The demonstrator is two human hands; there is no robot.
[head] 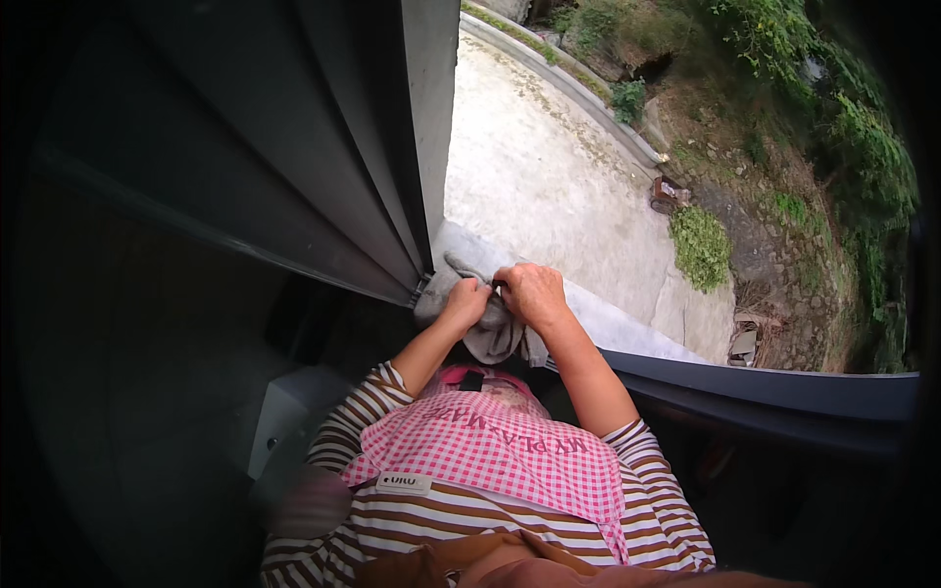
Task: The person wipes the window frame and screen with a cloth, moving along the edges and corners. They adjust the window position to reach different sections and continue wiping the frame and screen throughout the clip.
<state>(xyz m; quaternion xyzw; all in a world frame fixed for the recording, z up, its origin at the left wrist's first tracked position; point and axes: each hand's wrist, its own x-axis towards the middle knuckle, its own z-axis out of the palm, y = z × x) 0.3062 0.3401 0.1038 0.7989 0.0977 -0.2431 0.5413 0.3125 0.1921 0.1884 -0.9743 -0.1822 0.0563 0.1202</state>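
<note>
A bunched grey cloth [494,344] hangs over the inner edge of a window sill, directly before my chest. My left hand [468,305] grips its upper part, thumb and fingers pinched together. Close beside it, my right hand [531,290] is curled over the cloth's right side. A small dark piece [498,284] shows at the right hand's fingertips; what it is I cannot tell. Some folds lie beyond the left hand, against the lower corner of a dark folded panel [353,176]. My fingers cover part of the cloth.
A dark window rail [735,378] runs to the right, with a pale sill [625,320] outside it. Far below lies a concrete yard [559,169] with a small cart [667,195] and a heap of green leaves [700,248]. A grey-white box [290,419] stands at my left.
</note>
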